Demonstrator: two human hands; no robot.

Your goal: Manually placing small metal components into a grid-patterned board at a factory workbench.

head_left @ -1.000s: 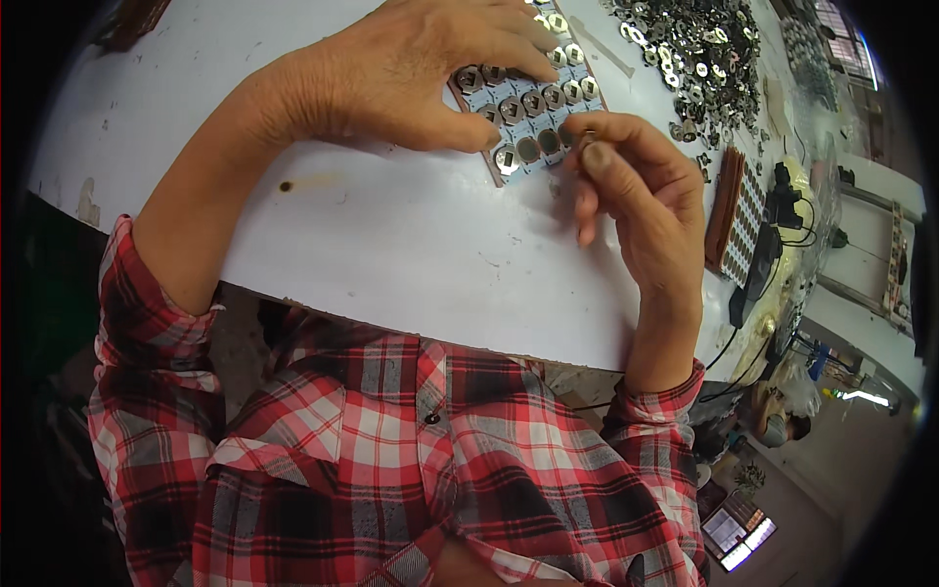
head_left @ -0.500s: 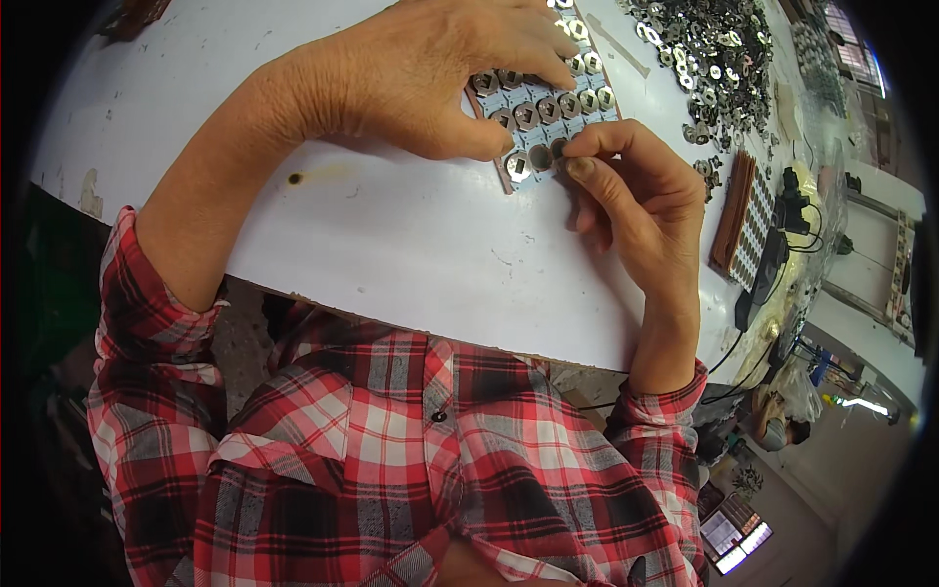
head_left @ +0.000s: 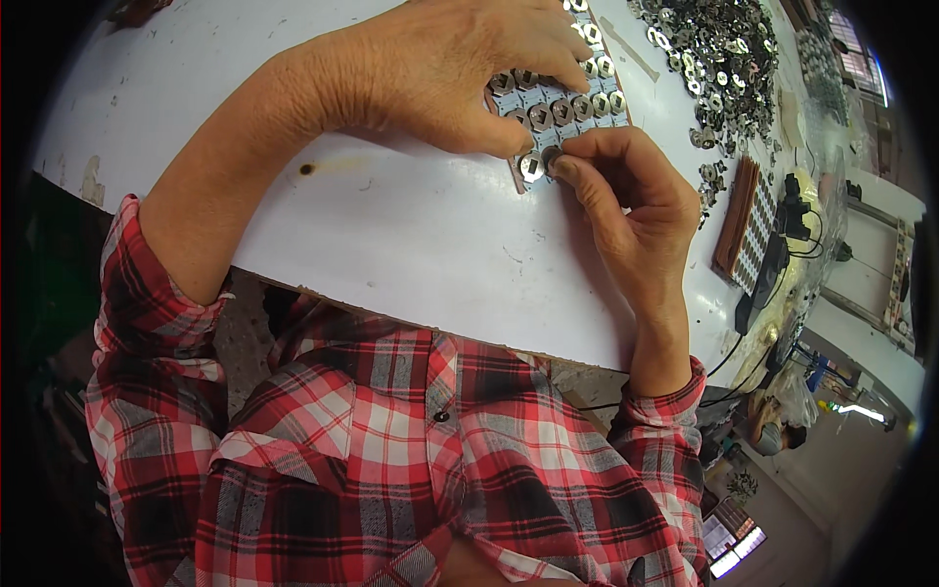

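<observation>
A round metal piece [head_left: 551, 158] is clamped in the grip of the right hand [head_left: 648, 203], at the near edge of the light-blue board [head_left: 549, 138]. The board is partly covered by the left hand [head_left: 460, 76], its thumb and fingers apart. Loose metal parts [head_left: 732, 73] are heaped on the bench [head_left: 421, 254].
</observation>
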